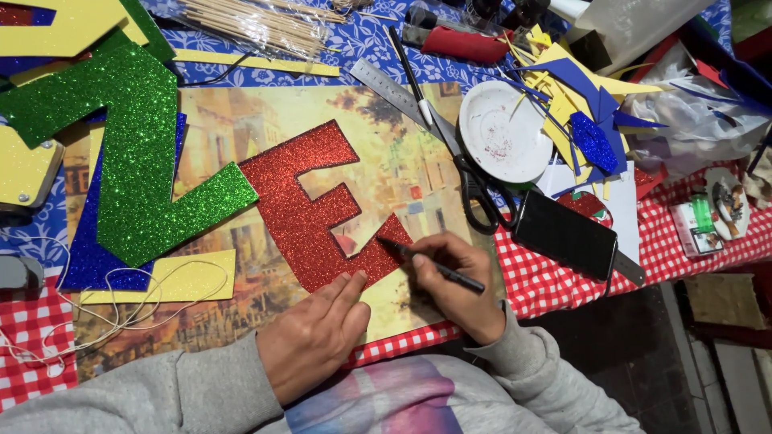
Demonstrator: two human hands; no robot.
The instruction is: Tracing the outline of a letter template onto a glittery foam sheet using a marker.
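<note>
Red glitter foam, cut as a letter E point(315, 205), lies in the middle of the frame on a printed picture board point(386, 137) in yellow and brown tones. We see our right hand point(450, 281), at lower centre right, closed around a black pen point(430, 264); the pen tip touches the lower right edge of the red letter. Our left hand point(318, 333), at lower centre, rests flat and open with two fingers stretched out, their tips pressing on the bottom edge of the same letter. Both sleeves are grey.

In the upper left of the frame a green glitter letter Z point(133, 153) lies partly over blue glitter foam point(84, 261) and a yellow foam strip point(173, 281), just beside the red letter and touching its upper left corner. White string point(121, 313) loops over the lower left of the board.

Right of the board, black-handled scissors point(481, 193) lie near a black phone point(564, 233), which rests on the red and white checked cloth of the counter point(691, 265). Above them sits a white round plate point(503, 133), with a metal ruler point(390, 88) slanting beside it. Yellow and blue foam scraps point(579, 88) pile up in the upper right, and a bundle of wooden skewers point(253, 24) lies along the top edge.
</note>
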